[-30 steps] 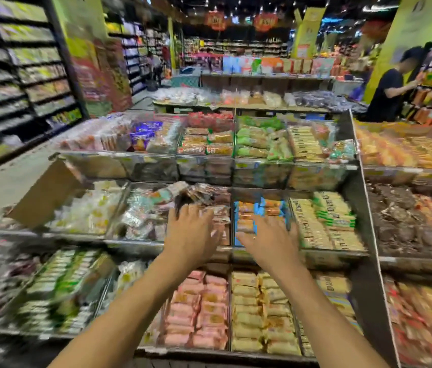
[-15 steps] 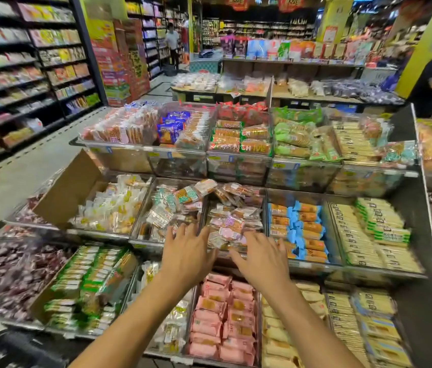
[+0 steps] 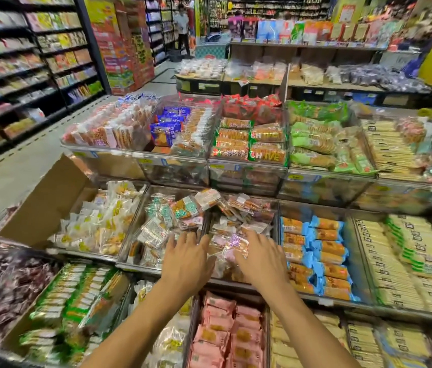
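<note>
I stand at a tiered snack display of clear bins. My left hand point(image 3: 187, 261) and my right hand point(image 3: 260, 258) both reach into the middle-row bin point(image 3: 238, 284), fingers spread flat over a loose heap of small clear-wrapped snack packets point(image 3: 233, 244). The right fingers rest on a shiny packet; the left hand lies at the divider between this bin and the bin of mixed packets point(image 3: 167, 221) to its left. Neither hand plainly grips anything.
Blue-and-orange cracker packs point(image 3: 318, 256) fill the bin to the right, pink packets point(image 3: 225, 330) the bin below. A cardboard box flap point(image 3: 47, 200) stands at the left. An aisle with shelves point(image 3: 23, 62) runs left; a person point(image 3: 183, 25) stands far back.
The view has swung left and nearer to the display. Both hands have shifted left from the blue-pack bin towards the loose clear packets and now lie spread over them.
</note>
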Tool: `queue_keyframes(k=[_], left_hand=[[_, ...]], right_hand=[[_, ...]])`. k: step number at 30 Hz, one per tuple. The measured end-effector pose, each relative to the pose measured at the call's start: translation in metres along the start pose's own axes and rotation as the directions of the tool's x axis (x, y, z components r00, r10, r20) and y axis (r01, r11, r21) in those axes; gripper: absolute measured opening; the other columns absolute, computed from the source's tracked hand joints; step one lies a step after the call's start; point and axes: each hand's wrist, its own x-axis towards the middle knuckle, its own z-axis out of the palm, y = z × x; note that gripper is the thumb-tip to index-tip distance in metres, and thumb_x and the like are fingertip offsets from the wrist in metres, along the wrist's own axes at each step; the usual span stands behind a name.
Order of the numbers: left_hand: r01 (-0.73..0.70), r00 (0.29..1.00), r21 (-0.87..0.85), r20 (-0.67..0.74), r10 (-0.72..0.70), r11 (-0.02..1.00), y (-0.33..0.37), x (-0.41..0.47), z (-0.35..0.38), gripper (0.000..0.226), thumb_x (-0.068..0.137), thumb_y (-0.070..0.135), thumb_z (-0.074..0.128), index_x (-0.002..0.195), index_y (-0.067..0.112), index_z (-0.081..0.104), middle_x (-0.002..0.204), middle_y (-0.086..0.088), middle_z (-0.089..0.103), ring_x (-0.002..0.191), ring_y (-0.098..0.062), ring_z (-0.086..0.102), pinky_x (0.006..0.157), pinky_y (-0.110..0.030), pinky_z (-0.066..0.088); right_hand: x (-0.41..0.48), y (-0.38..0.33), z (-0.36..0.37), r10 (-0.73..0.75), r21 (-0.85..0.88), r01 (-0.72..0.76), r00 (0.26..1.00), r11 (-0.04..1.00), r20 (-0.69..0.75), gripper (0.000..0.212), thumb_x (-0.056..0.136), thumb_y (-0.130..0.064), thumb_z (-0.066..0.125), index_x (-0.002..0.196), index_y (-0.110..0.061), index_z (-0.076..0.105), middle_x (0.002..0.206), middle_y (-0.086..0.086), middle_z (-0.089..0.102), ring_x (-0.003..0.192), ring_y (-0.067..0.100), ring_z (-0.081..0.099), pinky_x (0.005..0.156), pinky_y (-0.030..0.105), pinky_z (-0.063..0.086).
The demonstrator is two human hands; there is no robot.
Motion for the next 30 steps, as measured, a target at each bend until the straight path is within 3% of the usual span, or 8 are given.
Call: queue_keyframes(k=[6,10,13,15,18,21,26,30], left_hand=[[-0.046,0.999,0.006,0.025,0.046,0.999,-0.027,0.047,0.008,0.053,0.103,0.059,0.041,0.141,0.023,0.047,0.141,-0.007,0.056,0.136,-0.032,0.048,0.12,-0.053,0.032],[-0.122,0.992,0.007,0.03,0.121,0.993,-0.053,0.068,0.012,0.054,0.104,0.06,0.039,0.142,0.022,0.045,0.142,-0.005,0.055,0.135,-0.03,0.048,0.116,-0.047,0.034],[-0.169,0.985,-0.029,0.031,0.17,0.985,-0.069,0.079,0.016,0.052,0.105,0.054,0.038,0.147,0.024,0.043,0.147,-0.003,0.054,0.137,-0.029,0.048,0.114,-0.044,0.036],[-0.185,0.982,-0.056,0.032,0.187,0.981,-0.077,0.086,0.021,0.05,0.106,0.051,0.038,0.147,0.025,0.044,0.149,-0.002,0.054,0.136,-0.028,0.05,0.112,-0.043,0.04],[-0.195,0.979,-0.09,0.038,0.199,0.977,-0.084,0.094,0.028,0.045,0.106,0.05,0.038,0.143,0.026,0.046,0.147,0.0,0.055,0.135,-0.026,0.051,0.108,-0.042,0.043],[-0.199,0.978,-0.093,0.04,0.203,0.976,-0.085,0.103,0.029,0.044,0.105,0.049,0.039,0.141,0.025,0.047,0.144,0.001,0.055,0.132,-0.025,0.053,0.106,-0.041,0.046],[-0.216,0.975,-0.12,0.031,0.221,0.969,-0.078,0.114,0.022,0.048,0.106,0.046,0.041,0.148,0.023,0.044,0.138,0.0,0.056,0.129,-0.025,0.053,0.108,-0.041,0.046],[-0.212,0.976,-0.093,0.021,0.215,0.973,-0.073,0.114,0.02,0.048,0.106,0.045,0.04,0.148,0.022,0.043,0.138,-0.001,0.057,0.128,-0.025,0.054,0.109,-0.041,0.045]], right_hand=[[0.034,-0.008,0.013,0.061,-0.012,-0.062,0.997,0.998,-0.045,0.059,0.1,-0.054,0.055,0.146,-0.019,0.044,0.144,0.003,0.055,0.131,0.025,0.053,0.107,0.04,0.046],[0.062,-0.019,0.012,0.216,0.073,-0.208,0.967,0.976,-0.137,0.066,0.1,-0.052,0.059,0.15,-0.014,0.039,0.146,0.007,0.051,0.128,0.027,0.055,0.1,0.037,0.051],[0.088,-0.023,0.013,0.505,0.425,-0.41,0.853,0.807,-0.135,0.06,0.098,-0.06,0.058,0.136,-0.016,0.044,0.107,0.001,0.068,0.09,0.024,0.068,0.073,0.04,0.059],[0.1,-0.021,0.015,0.612,0.553,-0.478,0.787,0.683,-0.077,0.068,0.096,-0.064,0.059,0.139,-0.014,0.04,0.099,0.002,0.069,0.083,0.025,0.067,0.07,0.043,0.058],[0.112,-0.01,0.019,0.431,0.291,-0.372,0.884,0.882,-0.178,0.091,0.088,-0.068,0.068,0.153,-0.014,0.035,0.143,0.009,0.055,0.128,0.03,0.055,0.103,0.045,0.05],[0.127,-0.008,0.023,0.205,0.068,-0.199,0.975,0.978,-0.084,0.097,0.086,-0.068,0.07,0.16,-0.017,0.032,0.165,0.004,0.034,0.152,0.025,0.032,0.123,0.04,0.032],[0.143,-0.006,0.033,0.172,0.051,-0.167,0.979,0.985,-0.107,0.071,0.091,-0.046,0.077,0.149,-0.019,0.047,0.147,0.002,0.056,0.136,0.025,0.05,0.109,0.038,0.045],[0.141,-0.002,0.03,0.19,0.097,-0.174,0.965,0.98,-0.184,0.044,0.102,-0.034,0.065,0.143,-0.019,0.056,0.135,0.0,0.065,0.125,0.024,0.058,0.098,0.038,0.05]])
